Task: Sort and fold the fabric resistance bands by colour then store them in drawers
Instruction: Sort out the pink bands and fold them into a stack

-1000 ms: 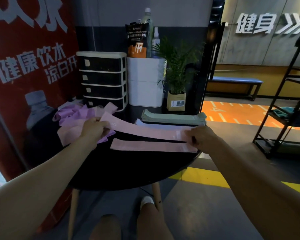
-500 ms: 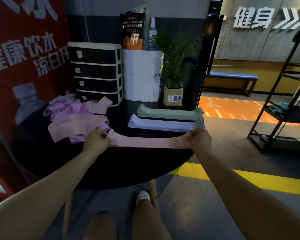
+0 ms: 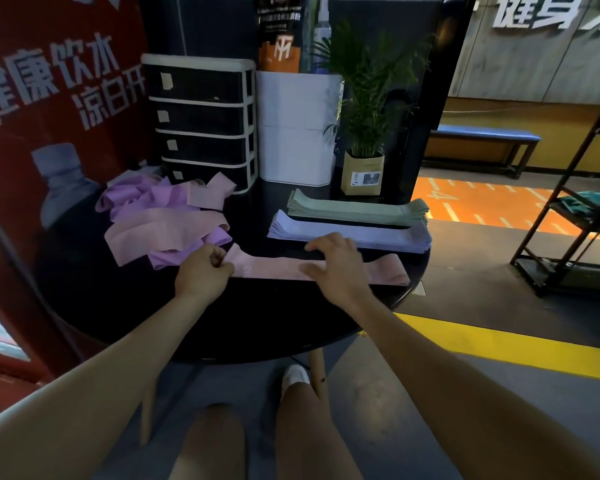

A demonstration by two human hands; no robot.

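A pink band (image 3: pixel 278 268) lies flat along the front of the round black table (image 3: pixel 222 327). My left hand (image 3: pixel 203 273) pinches its left end. My right hand (image 3: pixel 336 263) rests on its middle with the fingers spread. Behind it lie a flat stack of lavender bands (image 3: pixel 388 233) and a flat stack of green bands (image 3: pixel 354 209). To the left sits a loose heap of pink and purple bands (image 3: pixel 160 220). A black and white unit of several drawers (image 3: pixel 201 116) stands at the back, all drawers closed.
A white box (image 3: pixel 295 126) with a dark pouch (image 3: pixel 279 32) and a spray bottle (image 3: pixel 323 29) on top stands beside the drawers. A potted plant (image 3: pixel 362 168) is at the back right. A red poster wall (image 3: pixel 49 98) is on the left, a black rack (image 3: pixel 575 202) on the right.
The second pink band was laid onto the first at the table's front. My right hand left the band's right end and slid left to its middle, fingers now spread.
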